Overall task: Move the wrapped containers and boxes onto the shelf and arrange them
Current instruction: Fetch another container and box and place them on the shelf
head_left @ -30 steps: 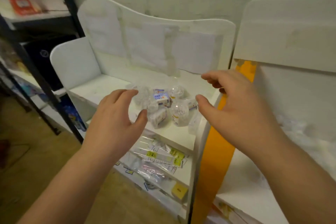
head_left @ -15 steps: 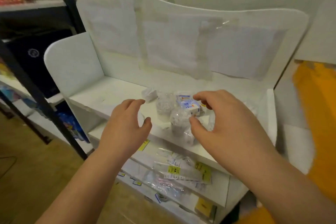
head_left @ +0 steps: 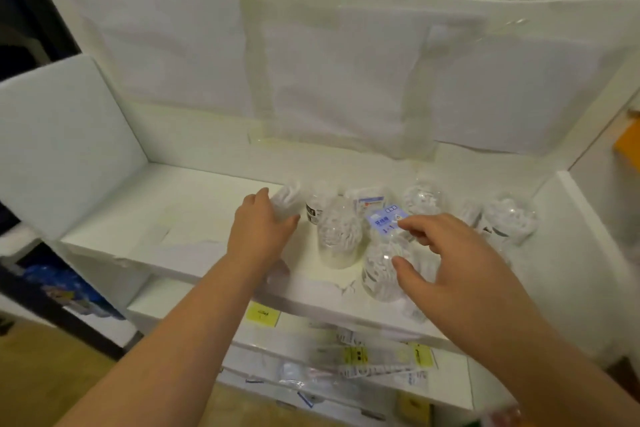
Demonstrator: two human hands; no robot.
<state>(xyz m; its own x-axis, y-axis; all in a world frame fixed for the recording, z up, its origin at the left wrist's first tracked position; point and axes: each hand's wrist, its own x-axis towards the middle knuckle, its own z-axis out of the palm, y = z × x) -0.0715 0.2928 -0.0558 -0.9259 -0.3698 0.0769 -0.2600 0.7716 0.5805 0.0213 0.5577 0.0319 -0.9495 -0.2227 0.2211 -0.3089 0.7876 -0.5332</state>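
Several clear wrapped containers of white pieces stand in a cluster on the white top shelf [head_left: 194, 218]. Among them are one in the middle [head_left: 337, 236], one near the front edge [head_left: 379, 270] and one at the far right [head_left: 509, 218]. A small blue-and-white box [head_left: 384, 218] and a second box [head_left: 369, 199] lie between them. My left hand [head_left: 259, 232] grips the leftmost wrapped container [head_left: 287, 199] between thumb and fingers. My right hand [head_left: 450, 253] hovers with its fingers spread over the front container, the index fingertip beside the blue box.
The shelf has a tall white back panel [head_left: 346, 80] and side walls [head_left: 62, 149]. The lower shelf [head_left: 446, 381] holds flat plastic packets with yellow labels [head_left: 360, 357]. A dark metal rack [head_left: 52, 305] stands at the left, over a wooden floor.
The view has moved closer to the shelf. Both hands have reached forward into the cluster. The left hand, open before, now closes on the leftmost container.
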